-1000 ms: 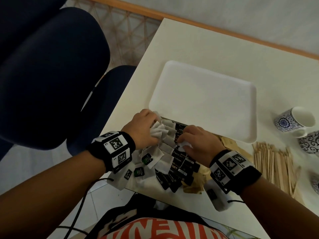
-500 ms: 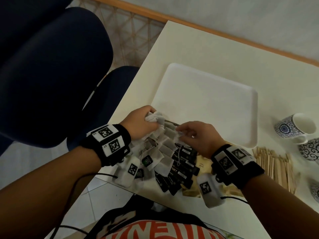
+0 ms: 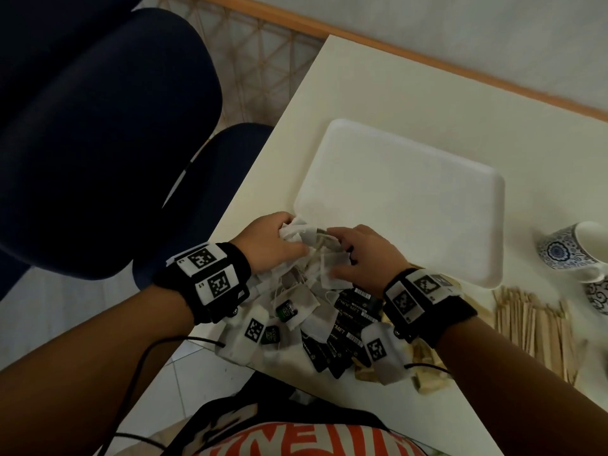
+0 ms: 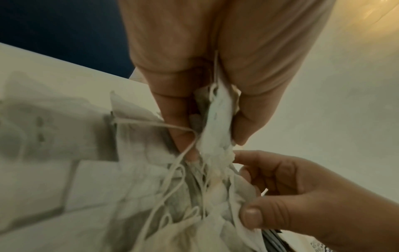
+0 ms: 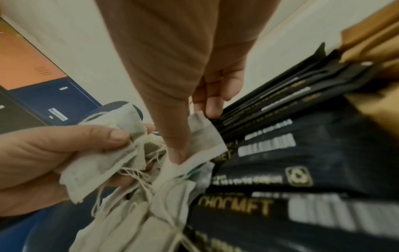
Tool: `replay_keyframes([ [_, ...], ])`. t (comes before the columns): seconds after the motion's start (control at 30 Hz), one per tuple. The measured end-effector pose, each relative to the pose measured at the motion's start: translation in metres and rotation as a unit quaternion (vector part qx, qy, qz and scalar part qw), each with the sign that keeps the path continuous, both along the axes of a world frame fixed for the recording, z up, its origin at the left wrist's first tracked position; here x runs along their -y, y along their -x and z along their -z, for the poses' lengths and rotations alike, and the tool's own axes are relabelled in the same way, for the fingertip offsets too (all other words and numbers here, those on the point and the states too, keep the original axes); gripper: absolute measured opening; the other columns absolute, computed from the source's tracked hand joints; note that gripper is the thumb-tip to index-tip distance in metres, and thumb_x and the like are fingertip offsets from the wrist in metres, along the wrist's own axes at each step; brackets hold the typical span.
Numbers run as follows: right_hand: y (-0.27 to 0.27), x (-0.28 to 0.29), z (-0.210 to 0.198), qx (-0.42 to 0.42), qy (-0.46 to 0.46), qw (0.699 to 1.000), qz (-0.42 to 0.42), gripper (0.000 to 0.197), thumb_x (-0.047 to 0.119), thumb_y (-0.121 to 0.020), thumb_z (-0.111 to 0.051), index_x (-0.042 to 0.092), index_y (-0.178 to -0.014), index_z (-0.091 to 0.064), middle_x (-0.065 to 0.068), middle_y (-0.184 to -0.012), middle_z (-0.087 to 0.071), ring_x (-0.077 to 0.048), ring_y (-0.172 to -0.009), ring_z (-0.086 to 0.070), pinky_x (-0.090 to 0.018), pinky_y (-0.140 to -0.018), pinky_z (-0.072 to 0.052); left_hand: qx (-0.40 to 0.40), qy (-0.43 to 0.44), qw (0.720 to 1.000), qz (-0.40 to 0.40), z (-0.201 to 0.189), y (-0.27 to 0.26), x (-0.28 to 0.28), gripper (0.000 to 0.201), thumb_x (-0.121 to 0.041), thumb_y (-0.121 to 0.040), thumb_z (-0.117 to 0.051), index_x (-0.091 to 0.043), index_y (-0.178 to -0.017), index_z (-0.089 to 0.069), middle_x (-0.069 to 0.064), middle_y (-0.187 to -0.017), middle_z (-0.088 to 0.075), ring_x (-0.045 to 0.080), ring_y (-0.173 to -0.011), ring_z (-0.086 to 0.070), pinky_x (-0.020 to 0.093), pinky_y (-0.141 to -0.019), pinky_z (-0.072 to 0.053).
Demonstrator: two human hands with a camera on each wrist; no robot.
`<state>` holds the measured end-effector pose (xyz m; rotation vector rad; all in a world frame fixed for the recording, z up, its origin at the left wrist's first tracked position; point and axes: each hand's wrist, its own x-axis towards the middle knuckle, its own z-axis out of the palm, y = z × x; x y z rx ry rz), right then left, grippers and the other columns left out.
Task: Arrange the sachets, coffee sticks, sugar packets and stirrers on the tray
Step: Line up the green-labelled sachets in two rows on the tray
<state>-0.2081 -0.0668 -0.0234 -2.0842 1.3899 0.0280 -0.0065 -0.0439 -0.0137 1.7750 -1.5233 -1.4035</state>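
At the near counter [image 3: 378, 103] edge, a heap of white paper tea sachets with strings [image 3: 296, 304] overlaps black coffee sticks lettered in gold [image 3: 352, 320], with tan sugar packets [image 3: 427, 380] beside them and pale wooden stirrers [image 3: 533, 324] to the right. Above the heap, the left hand [image 3: 269, 245] clenches a bunch of crumpled sachets while the right hand [image 3: 365, 255] pinches one sachet's edge between thumb and fingertips. Beyond lies the white rectangular tray [image 3: 411, 199], nothing in it, and a blue-patterned ceramic cup [image 3: 572, 251] at far right.
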Motion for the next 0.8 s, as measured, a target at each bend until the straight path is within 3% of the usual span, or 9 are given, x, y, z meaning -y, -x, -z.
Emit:
replay_keyframes([
  [0.1, -0.005, 0.003, 0.003, -0.039, -0.009, 0.999, -0.011, 0.047, 0.036, -0.075, -0.069, 0.026, -0.12, -0.056, 0.005, -0.099, -0.046, -0.016, -0.093, -0.05, -0.027, -0.079, -0.041, -0.018, 0.001, 1.0, -0.015, 0.002, -0.001, 0.001, 0.023, -0.022, -0.082, -0.071, -0.017, -0.102, -0.061, 0.0, -0.091, -0.064, 0.011, -0.077, -0.058, 0.021, -0.064, -0.044],
  [0.2, -0.006, 0.001, 0.003, -0.038, 0.006, 0.999, -0.021, 0.029, 0.038, -0.074, -0.07, 0.021, -0.094, -0.057, 0.002, -0.098, -0.05, -0.016, -0.09, -0.05, -0.027, -0.074, -0.042, -0.012, -0.007, 1.0, -0.025, 0.002, -0.001, 0.0, 0.007, -0.022, -0.084, -0.069, -0.018, -0.085, -0.063, -0.003, -0.079, -0.061, 0.011, -0.071, -0.056, 0.017, -0.059, -0.043],
  [0.33, 0.001, -0.003, -0.007, 0.027, -0.005, 0.999, 0.022, 0.023, 0.033, -0.075, -0.071, 0.024, -0.09, -0.056, 0.004, -0.087, -0.059, -0.017, -0.08, -0.056, -0.027, -0.065, -0.045, -0.015, -0.022, 0.999, -0.039, 0.002, 0.0, -0.001, 0.016, -0.025, -0.084, -0.069, -0.02, -0.071, -0.06, -0.006, -0.067, -0.056, 0.011, -0.063, -0.052, 0.014, -0.048, -0.039],
  [0.47, 0.011, 0.0, -0.025, 0.126, 0.013, 0.984, 0.123, 0.022, 0.031, -0.073, -0.075, 0.029, -0.086, -0.058, 0.008, -0.082, -0.064, -0.011, -0.072, -0.06, -0.026, -0.063, -0.049, -0.058, -0.043, 0.995, -0.063, -0.004, 0.002, 0.003, 0.008, -0.026, -0.084, -0.07, -0.021, -0.081, -0.065, 0.001, -0.078, -0.064, 0.016, -0.07, -0.06, 0.022, -0.057, -0.045],
  [0.57, 0.011, 0.007, -0.035, 0.168, 0.083, 0.967, 0.171, 0.024, 0.026, -0.074, -0.074, 0.026, -0.092, -0.058, 0.004, -0.086, -0.064, -0.018, -0.072, -0.06, -0.03, -0.065, -0.05, -0.104, -0.059, 0.989, -0.092, -0.008, 0.009, 0.007, 0.04, -0.042, -0.067, -0.075, -0.014, -0.096, -0.069, 0.018, -0.098, -0.07, 0.033, -0.09, -0.067, 0.043, -0.078, -0.054],
  [0.63, 0.007, 0.009, -0.036, 0.165, 0.131, 0.965, 0.157, 0.025, 0.024, -0.076, -0.072, 0.024, -0.096, -0.057, 0.004, -0.089, -0.061, -0.017, -0.073, -0.056, -0.029, -0.066, -0.047, -0.142, -0.082, 0.98, -0.112, -0.01, 0.017, 0.009, 0.058, -0.05, -0.056, -0.073, -0.011, -0.099, -0.069, 0.026, -0.106, -0.066, 0.034, -0.089, -0.066, 0.044, -0.08, -0.051],
  [0.73, -0.004, 0.006, -0.032, 0.145, 0.17, 0.969, 0.103, 0.028, 0.027, -0.079, -0.072, 0.021, -0.102, -0.057, 0.009, -0.094, -0.052, -0.008, -0.081, -0.048, -0.014, -0.064, -0.037, -0.22, -0.143, 0.954, -0.144, -0.017, 0.026, 0.014, 0.05, -0.046, -0.08, -0.067, -0.004, -0.107, -0.065, 0.027, -0.102, -0.066, 0.03, -0.082, -0.064, 0.035, -0.073, -0.049],
  [0.8, -0.008, 0.001, -0.028, 0.158, 0.172, 0.971, 0.06, 0.035, 0.03, -0.077, -0.075, 0.019, -0.106, -0.06, 0.006, -0.097, -0.053, -0.008, -0.083, -0.049, -0.013, -0.065, -0.038, -0.263, -0.175, 0.937, -0.148, -0.018, 0.028, 0.02, 0.042, -0.044, -0.091, -0.056, -0.006, -0.107, -0.065, 0.019, -0.094, -0.068, 0.025, -0.075, -0.066, 0.031, -0.065, -0.053],
])
